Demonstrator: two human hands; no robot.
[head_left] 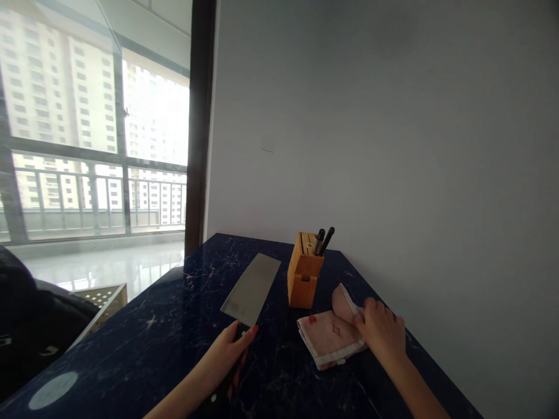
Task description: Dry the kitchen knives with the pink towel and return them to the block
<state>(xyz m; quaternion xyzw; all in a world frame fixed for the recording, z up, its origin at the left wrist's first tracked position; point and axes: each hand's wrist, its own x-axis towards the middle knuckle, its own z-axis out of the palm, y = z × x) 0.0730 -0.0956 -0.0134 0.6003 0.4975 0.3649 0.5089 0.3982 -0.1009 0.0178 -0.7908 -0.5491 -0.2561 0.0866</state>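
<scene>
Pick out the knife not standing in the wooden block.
The broad steel cleaver in the left hand; two black-handled knives stand in the light wooden block.

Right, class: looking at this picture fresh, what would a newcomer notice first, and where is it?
The broad steel cleaver stands out first, gripped in the left hand over the dark blue marble counter. To its right stands a wooden knife block holding two knives, and nearer the right hand rests on a folded pink cloth.

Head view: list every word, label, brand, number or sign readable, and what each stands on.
None readable: the broad steel cleaver and light wooden knife block show no legible text; the red marks on the folded pink cloth are too blurred to read.
</scene>
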